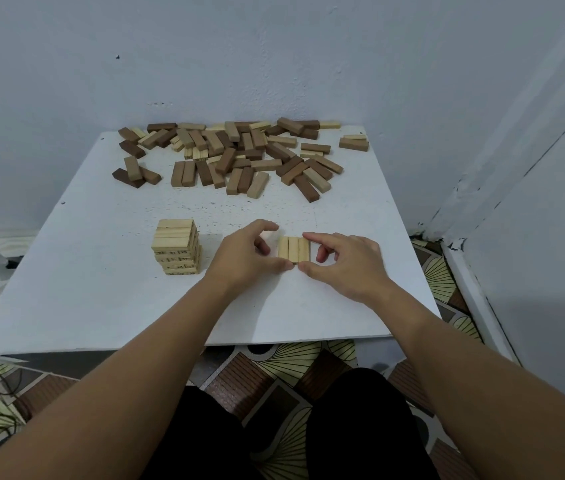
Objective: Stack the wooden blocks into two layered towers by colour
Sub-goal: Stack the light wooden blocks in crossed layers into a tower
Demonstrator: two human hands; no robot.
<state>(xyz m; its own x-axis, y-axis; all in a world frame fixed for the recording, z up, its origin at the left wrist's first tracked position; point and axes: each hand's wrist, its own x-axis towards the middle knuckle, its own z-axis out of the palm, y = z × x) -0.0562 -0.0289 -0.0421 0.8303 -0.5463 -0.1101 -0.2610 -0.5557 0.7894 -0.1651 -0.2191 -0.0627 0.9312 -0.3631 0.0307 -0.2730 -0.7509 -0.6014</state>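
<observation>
Pale pine, cut into three short rectangular blocks, lies as a flat row side by side at the lower middle of the frame, on the white square board surface. The left hand curls round the row's left edge, thumb at the near end and fingers arched over the far end; the right hand mirrors it on the right edge, so both grips pinch the row between them. To the left of the hands stands a finished-looking tower of light wooden blocks, several layers high, well apart from the row. Across the upper middle of the frame a loose heap of light and dark brown wooden blocks is scattered near the pale wall. These blocks look light, stiff and smooth, so a row of three would likely slide apart unless squeezed evenly from both long sides; taking hold at the outer faces near the ends seems the safest. A nudge to the tower could topple it.
</observation>
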